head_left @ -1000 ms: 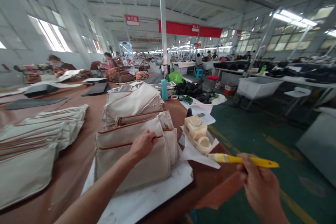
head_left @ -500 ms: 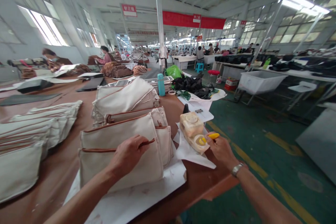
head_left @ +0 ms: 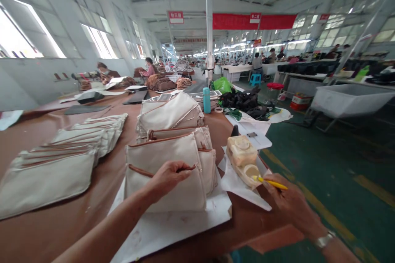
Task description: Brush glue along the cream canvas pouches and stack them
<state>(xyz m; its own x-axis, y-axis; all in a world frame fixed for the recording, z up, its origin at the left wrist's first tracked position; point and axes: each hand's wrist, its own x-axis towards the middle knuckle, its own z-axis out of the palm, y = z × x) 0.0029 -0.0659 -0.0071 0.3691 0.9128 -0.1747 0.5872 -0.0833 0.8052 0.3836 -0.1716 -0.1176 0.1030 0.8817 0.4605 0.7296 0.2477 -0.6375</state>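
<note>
My left hand (head_left: pixel 173 176) pinches the brown-trimmed upper edge of a cream fabric piece (head_left: pixel 166 197), which leans on a stack of similar pieces over white paper (head_left: pixel 185 230). In my right hand (head_left: pixel 285 197) is a yellow-handled tool (head_left: pixel 276 183), gripped between the fingers. Its tip points at the round opening of a cut plastic container (head_left: pixel 242 152), and whether it touches the contents is unclear. The container stands on a white sheet (head_left: pixel 233 183) beside the fabric stack.
More cream pieces (head_left: pixel 64 164) lie fanned out at left. Behind the stack stands a turquoise bottle (head_left: pixel 206 100) by a tape roll (head_left: pixel 219 110). Black material (head_left: pixel 243 102) is heaped at back right. People sit farther off, and a white bin (head_left: pixel 348 98) stands right.
The view has turned left, so the scene sits farther right. My right hand has drawn back from the container with the yellow tool. My left hand still holds the fabric edge.
</note>
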